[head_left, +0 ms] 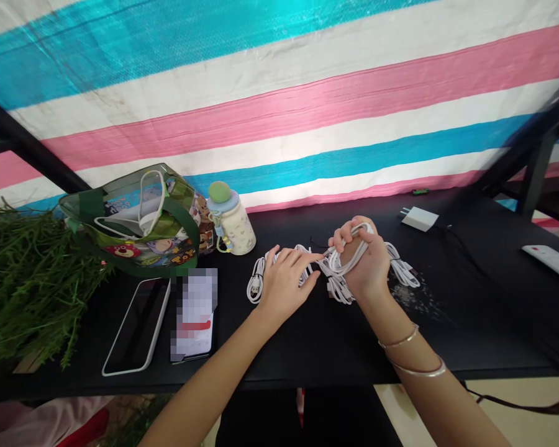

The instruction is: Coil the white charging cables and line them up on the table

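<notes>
Two hands: left hand (284, 288) and right hand (361, 264), side by side above a black table (307, 354).
Left grip: open, fingers spread and resting on a coil of white cable (258, 279).
Right grip: narrow, fingers curled closed around a bundle of white cable (338, 268).
Cable position: on the table, under and beside both hands, with loops running out to the right of the right hand; one cable or several, cannot tell.
Right wrist: two thin bangles (403, 340).
Left of hands: phone (137, 326) in a white case; pixelated object (195, 313), too blurred to identify; cream bottle (230, 230) with a green-topped lid; clear printed tote bag (121, 248); green sprigs (28, 285).
Right of hands: white charger (419, 218); white power strip (552, 264).
Behind table: striped tarp (279, 105) in pink, white and blue.
</notes>
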`<state>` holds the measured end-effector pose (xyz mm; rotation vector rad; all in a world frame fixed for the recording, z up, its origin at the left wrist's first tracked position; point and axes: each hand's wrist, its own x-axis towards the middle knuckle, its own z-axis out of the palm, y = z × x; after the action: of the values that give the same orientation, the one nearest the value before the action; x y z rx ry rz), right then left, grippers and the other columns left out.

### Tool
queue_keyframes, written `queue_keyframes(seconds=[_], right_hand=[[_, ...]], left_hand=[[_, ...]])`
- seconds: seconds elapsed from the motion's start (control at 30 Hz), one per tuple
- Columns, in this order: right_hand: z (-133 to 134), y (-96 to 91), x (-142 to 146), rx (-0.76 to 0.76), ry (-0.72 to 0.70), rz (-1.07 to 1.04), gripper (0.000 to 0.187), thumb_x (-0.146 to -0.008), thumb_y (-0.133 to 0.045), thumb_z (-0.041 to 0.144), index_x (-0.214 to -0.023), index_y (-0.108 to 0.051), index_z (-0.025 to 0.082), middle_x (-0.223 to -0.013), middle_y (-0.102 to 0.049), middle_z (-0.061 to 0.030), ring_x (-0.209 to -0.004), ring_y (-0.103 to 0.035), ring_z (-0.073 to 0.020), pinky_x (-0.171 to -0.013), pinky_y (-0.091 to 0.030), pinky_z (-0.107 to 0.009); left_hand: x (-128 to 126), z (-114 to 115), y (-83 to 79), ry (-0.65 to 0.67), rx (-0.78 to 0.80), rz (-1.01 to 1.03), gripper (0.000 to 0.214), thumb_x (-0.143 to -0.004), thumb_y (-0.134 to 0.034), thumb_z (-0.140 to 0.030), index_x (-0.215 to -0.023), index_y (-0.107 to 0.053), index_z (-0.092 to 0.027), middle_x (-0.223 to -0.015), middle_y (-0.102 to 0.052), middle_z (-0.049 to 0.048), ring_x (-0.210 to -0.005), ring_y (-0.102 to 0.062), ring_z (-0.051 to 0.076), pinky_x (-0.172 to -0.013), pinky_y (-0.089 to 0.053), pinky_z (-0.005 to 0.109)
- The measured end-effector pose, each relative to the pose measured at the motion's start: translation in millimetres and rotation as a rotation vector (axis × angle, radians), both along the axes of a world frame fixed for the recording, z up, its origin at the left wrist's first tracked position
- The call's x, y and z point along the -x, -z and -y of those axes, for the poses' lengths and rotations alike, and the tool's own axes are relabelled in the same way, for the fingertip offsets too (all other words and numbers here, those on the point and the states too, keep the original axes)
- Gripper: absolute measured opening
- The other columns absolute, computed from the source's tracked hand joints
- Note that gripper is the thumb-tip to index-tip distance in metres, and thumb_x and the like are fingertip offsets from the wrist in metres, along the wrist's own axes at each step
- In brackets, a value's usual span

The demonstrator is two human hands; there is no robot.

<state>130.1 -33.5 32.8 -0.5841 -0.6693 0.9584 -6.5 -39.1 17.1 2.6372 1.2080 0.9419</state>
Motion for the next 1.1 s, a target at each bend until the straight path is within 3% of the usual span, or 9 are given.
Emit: queue_keyframes(seconds=[0.17,0.4,0.63,0.8,0.93,1.0,1.1], right_hand=[[1.1,-1.9,-0.4,0.019,-0.077,-0.031,0.004,-0.071,-0.05,0.02,-0.069,-0.05,0.023,-0.055,-0.037,0.0068,-0.043,-0.039,-0.009,-0.051,-0.045,-0.024],[0.1,-4.2,-8.1,0.025,-0.048,-0.072,0.005,-0.068,-0.047,0.018,-0.069,-0.049,0.022,-0.055,-0.037,0.0068,-0.043,-0.039,-0.0085,-0.051,-0.045,-0.023],[-1.7,-7.0,-23.0,0.075,-0.054,-0.176,0.007,-0.063,-0.046,0.017,-0.067,-0.044,0.022,-0.055,-0.032,0.007,-0.042,-0.036,-0.0089,-0.048,-0.044,-0.024],[-4.0,-2.4,-37.7,0.127,-0.112,-0.217,0.01,-0.065,-0.046,0.014,-0.064,-0.041,0.023,-0.056,-0.03,0.0067,-0.044,-0.035,-0.0095,-0.05,-0.045,-0.025],[-7.4,2.9,-43.2,0.166,-0.171,-0.264,0.014,-0.064,-0.046,0.01,-0.063,-0.04,0.022,-0.057,-0.03,0.0064,-0.045,-0.033,-0.0096,-0.048,-0.044,-0.025],[-8.5,4.4,-43.3,0.179,-0.187,-0.29,0.015,-0.063,-0.046,0.009,-0.063,-0.04,0.022,-0.057,-0.03,0.0064,-0.045,-0.032,-0.0099,-0.047,-0.044,-0.025],[-8.6,4.9,-41.5,0.159,-0.224,-0.268,0.016,-0.064,-0.047,0.008,-0.063,-0.039,0.022,-0.057,-0.028,0.0067,-0.045,-0.032,-0.0098,-0.047,-0.042,-0.023]], left_hand=[[-0.6,-0.6,2.2,0.007,-0.049,-0.024,0.01,-0.086,-0.06,-0.029,-0.089,-0.069,-0.028,-0.083,-0.067,-0.0002,-0.085,-0.058,0.019,-0.093,-0.041,0.039],[2.1,-2.8,-1.9,0.014,-0.168,0.074,0.018,-0.088,-0.056,-0.029,-0.078,-0.071,-0.026,-0.08,-0.063,0.0017,-0.079,-0.054,0.017,-0.076,-0.042,0.032],[8.6,-6.5,-7.2,-0.019,-0.23,0.114,0.021,-0.083,-0.061,-0.034,-0.066,-0.068,-0.023,-0.09,-0.067,0.0034,-0.087,-0.055,0.02,-0.081,-0.041,0.035],[14.9,-11.9,-13.2,0.021,-0.109,0.104,0.021,-0.081,-0.063,-0.032,-0.062,-0.064,-0.022,-0.09,-0.072,0.0023,-0.09,-0.056,0.021,-0.082,-0.043,0.037],[21.3,-16.3,-22.2,0.083,0.054,0.228,0.026,-0.084,-0.058,-0.033,-0.061,-0.061,-0.021,-0.093,-0.073,0.0043,-0.094,-0.058,0.022,-0.086,-0.045,0.039],[23.9,-17.6,-25.3,0.169,0.185,0.322,0.035,-0.088,-0.049,-0.038,-0.059,-0.057,-0.021,-0.079,-0.071,0.0052,-0.091,-0.06,0.021,-0.085,-0.046,0.038],[25.5,-18.3,-26.0,0.275,0.462,0.464,0.045,-0.091,-0.038,-0.051,-0.06,-0.053,-0.02,-0.057,-0.06,0.0021,-0.068,-0.059,0.017,-0.071,-0.049,0.033]])
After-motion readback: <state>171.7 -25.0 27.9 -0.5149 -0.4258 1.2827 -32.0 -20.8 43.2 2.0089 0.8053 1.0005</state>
